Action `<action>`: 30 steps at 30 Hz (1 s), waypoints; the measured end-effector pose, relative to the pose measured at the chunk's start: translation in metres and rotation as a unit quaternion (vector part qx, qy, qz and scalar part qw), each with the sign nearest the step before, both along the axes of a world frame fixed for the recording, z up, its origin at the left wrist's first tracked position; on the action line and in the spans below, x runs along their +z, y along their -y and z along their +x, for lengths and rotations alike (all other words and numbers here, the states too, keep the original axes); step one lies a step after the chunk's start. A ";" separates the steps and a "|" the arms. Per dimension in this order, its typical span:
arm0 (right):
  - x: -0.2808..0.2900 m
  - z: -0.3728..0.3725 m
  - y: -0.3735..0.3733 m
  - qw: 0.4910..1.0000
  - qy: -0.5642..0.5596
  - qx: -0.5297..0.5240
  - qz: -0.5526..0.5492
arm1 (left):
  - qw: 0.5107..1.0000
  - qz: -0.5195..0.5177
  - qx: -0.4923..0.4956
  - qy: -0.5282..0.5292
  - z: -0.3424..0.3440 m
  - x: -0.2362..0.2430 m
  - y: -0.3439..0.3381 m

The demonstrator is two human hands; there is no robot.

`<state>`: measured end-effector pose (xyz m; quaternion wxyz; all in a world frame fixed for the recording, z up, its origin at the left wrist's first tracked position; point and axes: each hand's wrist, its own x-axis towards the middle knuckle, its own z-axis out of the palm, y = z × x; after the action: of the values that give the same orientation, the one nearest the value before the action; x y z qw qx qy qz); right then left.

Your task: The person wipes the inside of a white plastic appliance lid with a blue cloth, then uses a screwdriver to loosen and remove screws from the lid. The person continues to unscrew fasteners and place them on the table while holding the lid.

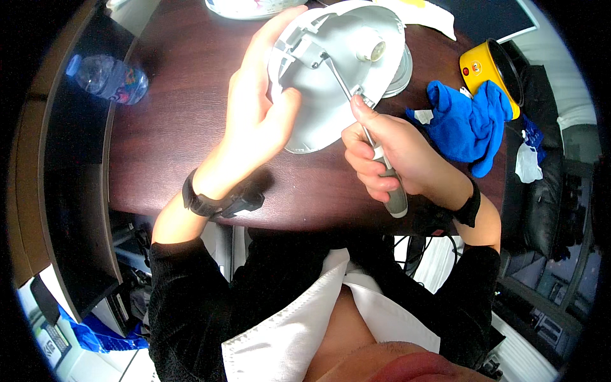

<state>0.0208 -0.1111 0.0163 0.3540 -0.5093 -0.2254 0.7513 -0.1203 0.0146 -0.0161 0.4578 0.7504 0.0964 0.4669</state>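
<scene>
My left hand (258, 108) grips the left rim of a round white plastic housing (340, 70), tilted up above the dark wooden table (172, 127). The housing's inner side faces me, with ribs, clips and a small round socket near its middle. My right hand (391, 156) is closed around the grey handle of a screwdriver (382, 165). Its thin metal shaft runs up and left, and the tip rests on a bracket inside the housing. Both wrists wear black bands.
A blue cloth (461, 124) lies right of the housing, beside a small yellow pot (487, 70). A clear plastic bottle (108, 77) lies on its side at the far left. A black chair (547, 191) stands at the right, and a white dish (245, 9) sits at the top edge.
</scene>
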 end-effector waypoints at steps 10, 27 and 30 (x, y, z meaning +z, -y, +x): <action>0.011 0.004 -0.001 0.997 0.074 0.037 -0.009 | 0.999 0.047 -0.002 -0.012 -0.005 0.004 0.003; 0.008 -0.003 -0.007 0.997 -0.065 0.011 -0.033 | 0.998 0.038 0.015 0.045 0.002 -0.004 -0.002; 0.008 -0.006 -0.005 0.997 -0.064 0.011 -0.036 | 0.999 0.035 -0.018 0.011 -0.005 -0.004 -0.003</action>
<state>0.0152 -0.1060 0.0246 0.3406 -0.4702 -0.1807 0.7939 -0.1258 0.0174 -0.0201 0.4405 0.7625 0.0617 0.4699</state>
